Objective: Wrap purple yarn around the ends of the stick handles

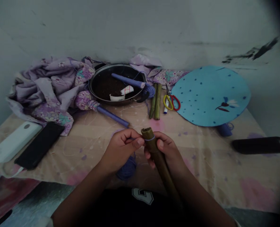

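A brownish-green bamboo tube [157, 157] slants up from my lap, its hollow top end facing away from me. My right hand [169, 149] wraps round it just below the top. One turn of purple-blue yarn [149, 138] circles the tube near its rim. My left hand [123, 148] pinches the yarn with thumb and forefinger at the tube's left side. Behind my left wrist lies a ball of blue-purple yarn [127, 168], partly hidden by the hand and forearm.
Beyond my hands stand a black pan [99, 99] holding dark granules and a yarn-wrapped stick [113, 116]. Bamboo pieces [157, 102], scissors [171, 102] and a blue oval board [201, 94] lie to the right. Crumpled floral cloth [47, 85], a phone [40, 145] and a white box [15, 140] are left.
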The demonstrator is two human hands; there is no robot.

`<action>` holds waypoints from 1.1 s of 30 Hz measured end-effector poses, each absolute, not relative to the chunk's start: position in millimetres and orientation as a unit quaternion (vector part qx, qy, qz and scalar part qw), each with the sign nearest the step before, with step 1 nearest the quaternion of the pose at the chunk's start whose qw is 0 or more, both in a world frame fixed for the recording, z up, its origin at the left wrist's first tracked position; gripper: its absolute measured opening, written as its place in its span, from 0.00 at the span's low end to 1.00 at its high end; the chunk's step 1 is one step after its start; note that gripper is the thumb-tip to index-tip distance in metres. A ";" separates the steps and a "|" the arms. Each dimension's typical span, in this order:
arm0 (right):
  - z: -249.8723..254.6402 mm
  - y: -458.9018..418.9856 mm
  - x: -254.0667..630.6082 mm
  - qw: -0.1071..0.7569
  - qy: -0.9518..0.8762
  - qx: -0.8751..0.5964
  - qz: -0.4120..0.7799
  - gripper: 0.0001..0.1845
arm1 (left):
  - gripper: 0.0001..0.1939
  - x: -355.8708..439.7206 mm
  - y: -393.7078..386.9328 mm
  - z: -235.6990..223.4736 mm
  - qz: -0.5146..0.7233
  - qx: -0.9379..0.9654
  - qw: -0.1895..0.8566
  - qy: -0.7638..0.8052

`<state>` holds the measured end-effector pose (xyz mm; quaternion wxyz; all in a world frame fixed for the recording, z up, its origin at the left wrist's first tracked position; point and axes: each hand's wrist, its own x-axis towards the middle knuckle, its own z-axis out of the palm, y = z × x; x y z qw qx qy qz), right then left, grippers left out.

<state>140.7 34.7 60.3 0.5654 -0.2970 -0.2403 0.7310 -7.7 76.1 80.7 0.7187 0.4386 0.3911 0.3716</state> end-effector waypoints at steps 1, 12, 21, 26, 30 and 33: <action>59.4 35.7 140.6 0.563 -0.233 -0.294 0.736 0.14 | 0.11 -7.3 76.0 80.8 0.373 0.436 0.722 0.387; 40.6 36.2 140.4 0.527 -0.206 -0.263 0.782 0.20 | 0.11 -0.8 78.6 81.9 0.338 0.374 0.771 0.390; 44.5 36.5 138.3 0.537 -0.219 -0.249 0.776 0.18 | 0.10 -7.4 80.4 87.6 0.285 0.340 0.820 0.361; 51.0 33.6 140.7 0.548 -0.231 -0.254 0.762 0.15 | 0.09 -9.1 78.1 91.7 0.269 0.338 0.825 0.365; 53.1 32.9 142.0 0.527 -0.242 -0.281 0.765 0.17 | 0.11 -6.8 73.2 93.5 0.299 0.370 0.802 0.362; 54.9 32.7 141.4 0.518 -0.249 -0.284 0.768 0.17 | 0.11 -6.5 72.8 94.2 0.290 0.386 0.814 0.324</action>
